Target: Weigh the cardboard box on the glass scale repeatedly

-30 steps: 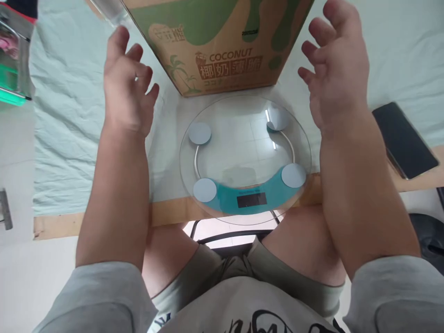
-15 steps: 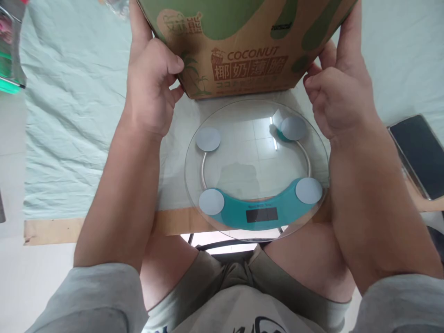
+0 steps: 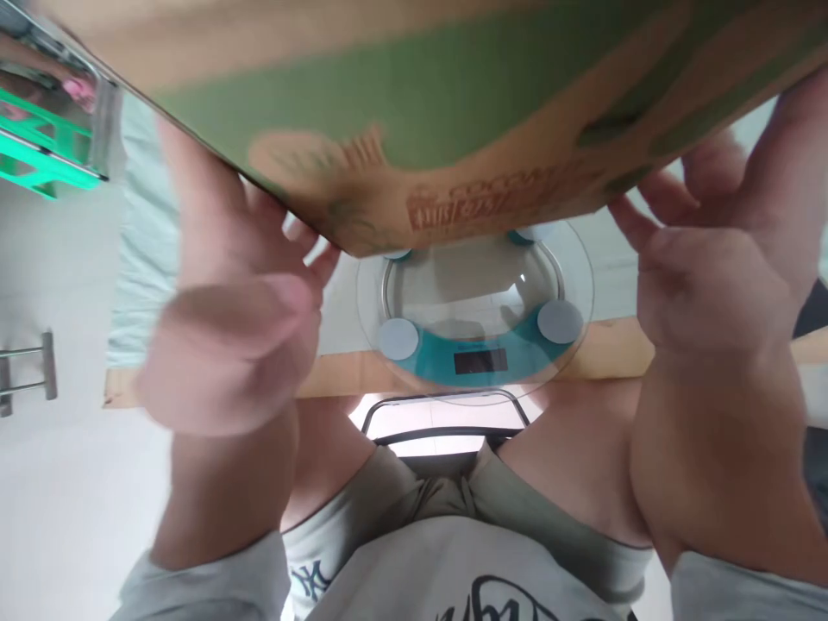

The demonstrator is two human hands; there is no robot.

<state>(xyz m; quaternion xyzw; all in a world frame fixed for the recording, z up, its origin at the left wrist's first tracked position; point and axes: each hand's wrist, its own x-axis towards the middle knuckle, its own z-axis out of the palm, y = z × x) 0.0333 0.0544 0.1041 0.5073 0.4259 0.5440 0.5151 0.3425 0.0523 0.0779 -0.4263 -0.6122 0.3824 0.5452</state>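
Observation:
A brown and green cardboard box (image 3: 401,112) fills the top of the head view, tilted and raised close to the camera. My left hand (image 3: 239,310) supports its lower left side, the fingers reaching under the edge and the thumb blurred. On the lower right side, my right hand (image 3: 718,250) grips the box with its fingertips at the bottom edge. Below the box lies a round glass scale (image 3: 479,362) with a teal base, silver discs and a dark display. The box hides the scale's far part.
The scale stands on a table with a pale green cloth (image 3: 146,250) and a wooden front edge (image 3: 349,377). A bright green plastic stool (image 3: 48,155) is at the far left. Metal legs (image 3: 29,371) show on the left floor. My legs are under the table edge.
The box has come up and nearer the camera, off the table beyond the scale, and now covers the scale's far part. Both hands have risen with it. The view has shifted slightly.

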